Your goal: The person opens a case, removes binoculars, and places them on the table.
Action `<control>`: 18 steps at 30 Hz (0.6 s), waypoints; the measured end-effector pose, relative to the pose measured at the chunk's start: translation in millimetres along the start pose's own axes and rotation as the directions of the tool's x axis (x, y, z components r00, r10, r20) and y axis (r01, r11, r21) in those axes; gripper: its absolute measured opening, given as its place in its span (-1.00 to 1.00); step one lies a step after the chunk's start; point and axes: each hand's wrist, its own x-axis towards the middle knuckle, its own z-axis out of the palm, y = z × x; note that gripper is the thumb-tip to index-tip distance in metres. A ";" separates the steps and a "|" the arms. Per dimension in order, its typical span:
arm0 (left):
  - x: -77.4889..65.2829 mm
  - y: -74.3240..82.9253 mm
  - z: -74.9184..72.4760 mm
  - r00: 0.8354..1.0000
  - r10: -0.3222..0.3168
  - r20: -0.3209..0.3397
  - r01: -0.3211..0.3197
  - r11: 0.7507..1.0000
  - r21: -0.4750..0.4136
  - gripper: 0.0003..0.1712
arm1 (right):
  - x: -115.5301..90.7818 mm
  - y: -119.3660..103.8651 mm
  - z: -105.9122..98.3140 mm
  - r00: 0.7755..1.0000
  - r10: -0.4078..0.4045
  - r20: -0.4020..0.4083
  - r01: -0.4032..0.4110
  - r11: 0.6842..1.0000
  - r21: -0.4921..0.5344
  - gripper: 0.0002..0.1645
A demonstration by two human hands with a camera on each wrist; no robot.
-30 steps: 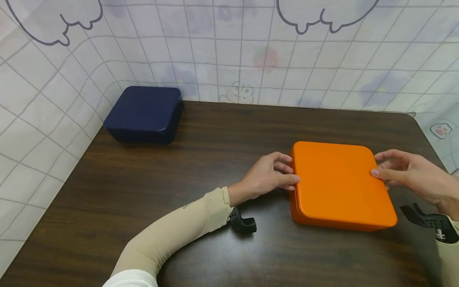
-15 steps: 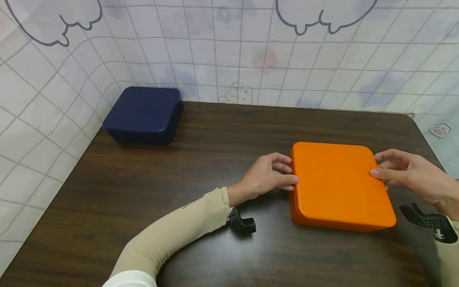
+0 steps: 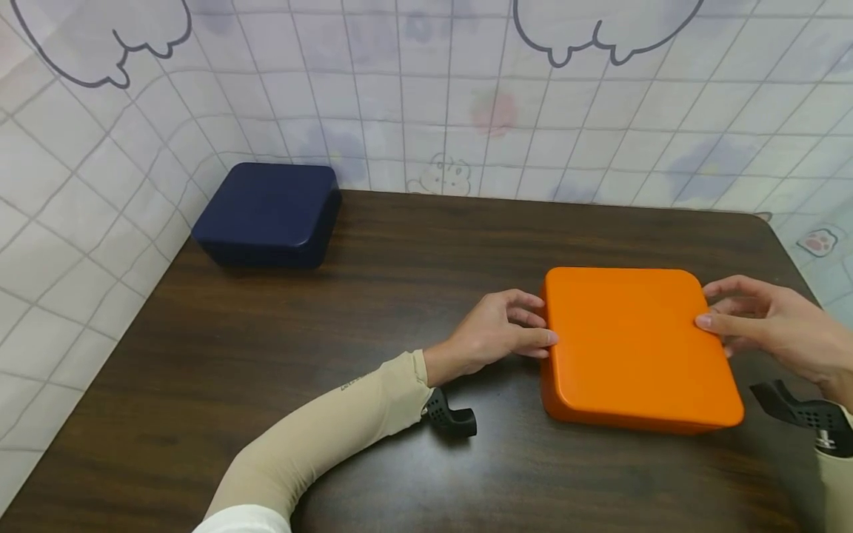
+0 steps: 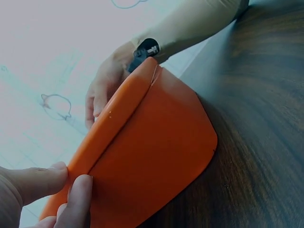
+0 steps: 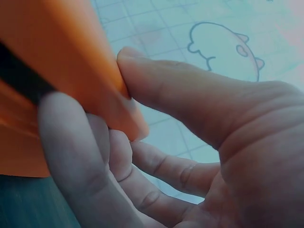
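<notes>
An orange box (image 4: 161, 142) with rounded corners sits at the right of the table, its orange lid (image 3: 640, 340) on top. My left hand (image 3: 496, 329) pinches the lid's left edge, thumb on the upper rim and fingertips at the seam. At the opposite edge my right hand (image 3: 776, 318) grips the lid, thumb above and fingers underneath. A dark gap shows between lid and base in the right wrist view, so that side is raised a little. From the left wrist view, the seam is a narrow line. The inside of the box is hidden.
A navy blue box (image 3: 273, 211) stands at the back left of the dark wooden table (image 3: 400, 252). Behind and to the left hangs a white gridded cloth (image 3: 426, 96) with cartoon prints. Both wrists wear black camera mounts (image 3: 453, 414).
The lid's right side has risen slightly and shifted a little to the right along with my right hand. My left hand has stayed nearly in place.
</notes>
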 end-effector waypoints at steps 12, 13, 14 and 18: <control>1.0 -1.6 1.3 1.000 -0.009 0.010 0.009 1.000 -0.015 -0.37 | -0.2 0.7 -0.2 1.000 -0.011 0.003 0.011 1.000 -0.002 -0.20; 0.8 -0.9 1.6 1.000 -0.006 0.015 0.006 1.000 -0.021 -0.37 | -0.6 1.4 -0.2 1.000 -0.017 -0.002 0.017 1.000 0.001 -0.22; 0.5 -0.4 1.9 1.000 -0.004 0.019 0.004 1.000 -0.023 -0.37 | -1.1 2.4 -0.2 1.000 -0.020 -0.005 0.020 1.000 0.006 -0.23; -0.6 0.9 2.4 1.000 0.003 0.030 -0.002 0.999 -0.040 -0.36 | -2.0 3.9 0.0 1.000 -0.025 -0.013 0.025 1.000 0.015 -0.27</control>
